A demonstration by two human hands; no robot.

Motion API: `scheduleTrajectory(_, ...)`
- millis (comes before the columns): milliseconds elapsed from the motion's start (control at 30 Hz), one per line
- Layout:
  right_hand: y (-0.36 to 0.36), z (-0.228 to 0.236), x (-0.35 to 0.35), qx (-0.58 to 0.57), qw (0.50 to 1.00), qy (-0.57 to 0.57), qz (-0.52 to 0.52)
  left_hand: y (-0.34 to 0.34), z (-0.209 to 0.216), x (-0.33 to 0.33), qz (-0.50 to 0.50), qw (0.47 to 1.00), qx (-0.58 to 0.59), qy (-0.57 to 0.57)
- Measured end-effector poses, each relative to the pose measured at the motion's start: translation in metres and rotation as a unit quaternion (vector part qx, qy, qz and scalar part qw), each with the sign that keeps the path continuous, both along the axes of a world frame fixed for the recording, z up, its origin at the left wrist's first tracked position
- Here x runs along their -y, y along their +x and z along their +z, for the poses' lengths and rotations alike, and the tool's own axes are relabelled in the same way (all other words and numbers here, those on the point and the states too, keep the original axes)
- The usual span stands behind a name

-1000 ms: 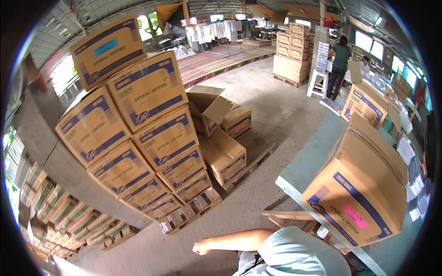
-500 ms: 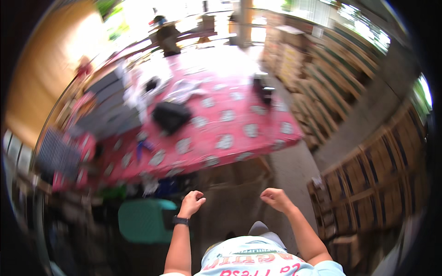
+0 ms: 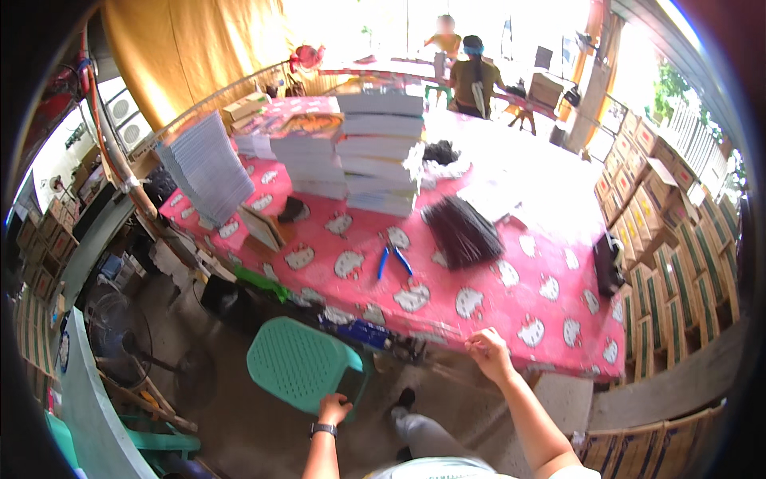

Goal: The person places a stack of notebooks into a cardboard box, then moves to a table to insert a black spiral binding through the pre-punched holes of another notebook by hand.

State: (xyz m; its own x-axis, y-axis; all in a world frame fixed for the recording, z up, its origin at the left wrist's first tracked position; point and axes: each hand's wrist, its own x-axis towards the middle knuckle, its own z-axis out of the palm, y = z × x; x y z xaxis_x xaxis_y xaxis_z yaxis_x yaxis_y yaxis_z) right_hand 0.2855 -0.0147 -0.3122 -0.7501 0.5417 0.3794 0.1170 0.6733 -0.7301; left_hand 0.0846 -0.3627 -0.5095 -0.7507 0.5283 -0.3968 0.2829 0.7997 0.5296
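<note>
My left hand [image 3: 335, 409] is beside the green plastic stool [image 3: 299, 363], close to its near edge. Its fingers are loosely bent and apart, and nothing shows in them; whether they touch the stool I cannot tell. My right hand [image 3: 488, 353] is at the front edge of the table with the pink patterned cloth [image 3: 435, 275]. Half bent and somewhat blurred, its fingers hold nothing that I can see. On the cloth lie blue-handled pliers [image 3: 394, 259] with the handles spread. To their right is a bundle of thin black strips [image 3: 463, 231].
Tall stacks of books [image 3: 381, 156] and a leaning grey stack [image 3: 209, 169] stand on the table's left part. A black object [image 3: 609, 265] sits near its right edge. A standing fan [image 3: 120, 327] is at the left, cartons [image 3: 670, 271] at the right. Two people [image 3: 472, 80] are beyond the table.
My view has swung left and come closer to the table. My left hand is now beside the stool; my right hand is at the table's edge.
</note>
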Motion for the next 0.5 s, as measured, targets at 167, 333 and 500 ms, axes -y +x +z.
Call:
scheduleTrajectory(167,-0.079,-0.027,-0.026,0.121,0.979,0.157,0.05,-0.059,-0.046,-0.043,0.009,0.997,-0.071,-0.008)
scheduleTrajectory(333,-0.11,-0.02,-0.017,0.24,0.953,0.175,0.053,-0.121,-0.043,-0.079,0.03,0.988,-0.148,-0.02)
scheduleTrajectory(500,-0.108,-0.016,-0.024,0.283,0.942,0.164,0.069,-0.195,-0.089,-0.11,-0.005,0.997,-0.052,-0.065)
